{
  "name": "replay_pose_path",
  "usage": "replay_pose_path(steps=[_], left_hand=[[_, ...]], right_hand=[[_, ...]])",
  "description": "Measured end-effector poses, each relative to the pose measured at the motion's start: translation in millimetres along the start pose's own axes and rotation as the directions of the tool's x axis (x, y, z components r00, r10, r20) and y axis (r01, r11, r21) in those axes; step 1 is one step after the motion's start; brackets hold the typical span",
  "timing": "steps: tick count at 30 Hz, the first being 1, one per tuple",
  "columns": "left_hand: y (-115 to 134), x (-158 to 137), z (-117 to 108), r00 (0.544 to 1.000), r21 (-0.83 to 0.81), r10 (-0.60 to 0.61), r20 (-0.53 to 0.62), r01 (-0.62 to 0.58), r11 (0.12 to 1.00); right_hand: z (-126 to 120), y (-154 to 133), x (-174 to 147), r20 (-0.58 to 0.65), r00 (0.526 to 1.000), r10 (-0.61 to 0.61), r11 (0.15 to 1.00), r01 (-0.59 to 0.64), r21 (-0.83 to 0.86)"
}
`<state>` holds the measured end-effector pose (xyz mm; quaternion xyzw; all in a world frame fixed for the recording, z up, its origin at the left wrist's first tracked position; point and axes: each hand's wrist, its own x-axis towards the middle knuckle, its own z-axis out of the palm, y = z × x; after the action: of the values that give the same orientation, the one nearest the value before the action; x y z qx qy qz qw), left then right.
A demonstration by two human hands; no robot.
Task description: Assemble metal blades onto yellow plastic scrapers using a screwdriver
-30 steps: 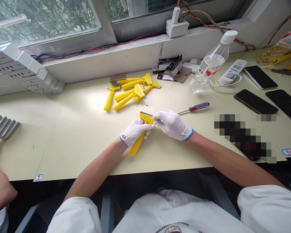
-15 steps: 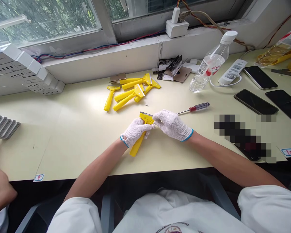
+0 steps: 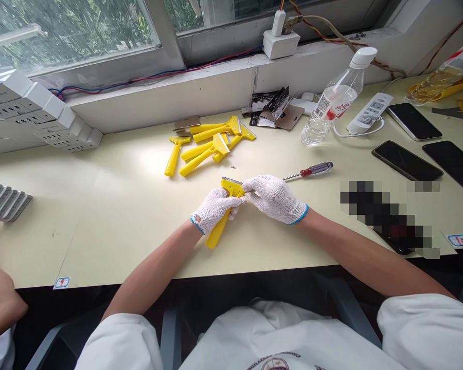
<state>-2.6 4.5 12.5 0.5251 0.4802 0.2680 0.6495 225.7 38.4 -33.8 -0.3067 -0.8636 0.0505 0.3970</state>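
My left hand (image 3: 216, 208), in a white knit glove with a hole near the cuff, is wrapped round a yellow scraper (image 3: 216, 232). The scraper's handle slants toward me, and a metal blade edge shows along its head. My gloved right hand (image 3: 273, 198) has its fingers pinched together at the right end of the scraper's head. Whatever is between those fingertips is hidden. Just beyond the hands lie tiny metal bits, perhaps screws (image 3: 233, 166). A screwdriver (image 3: 310, 170) with a clear and red handle lies behind my right hand. Several more yellow scrapers (image 3: 204, 151) are piled farther back.
Black and brown packaging (image 3: 278, 110) and a clear bottle (image 3: 330, 100) stand near the wall. A power strip (image 3: 370, 114) and several phones (image 3: 407, 160) lie at the right. White boxes (image 3: 42, 115) are stacked at the left. Another person's arm (image 3: 0, 300) rests at the left edge.
Almost nothing differs. Both hands stay on the scraper in the same pose, with only a very slight shift of the view.
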Motion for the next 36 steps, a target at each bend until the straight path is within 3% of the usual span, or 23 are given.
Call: replay_pose_path(steps=[7, 16, 21, 36], left_hand=[[7, -3, 2, 1.000, 0.062, 0.001, -0.010, 0.000, 0.998], [-6, 1, -2, 1.000, -0.017, 0.018, 0.014, -0.018, 1.000], [-2, -2, 0, 0.999, 0.049, 0.026, 0.019, -0.027, 0.998], [-12, 2, -2, 0.999, 0.070, 0.043, 0.011, -0.043, 0.997]], right_hand=[[1, 4, 1, -0.017, 0.999, 0.027, 0.999, -0.027, 0.040], [0, 4, 3, -0.008, 1.000, -0.023, 0.999, 0.023, 0.049], [0, 5, 3, 0.017, 1.000, -0.001, 0.992, -0.001, 0.126], [-2, 4, 4, 0.154, 0.958, 0.242, 0.901, -0.281, 0.330]])
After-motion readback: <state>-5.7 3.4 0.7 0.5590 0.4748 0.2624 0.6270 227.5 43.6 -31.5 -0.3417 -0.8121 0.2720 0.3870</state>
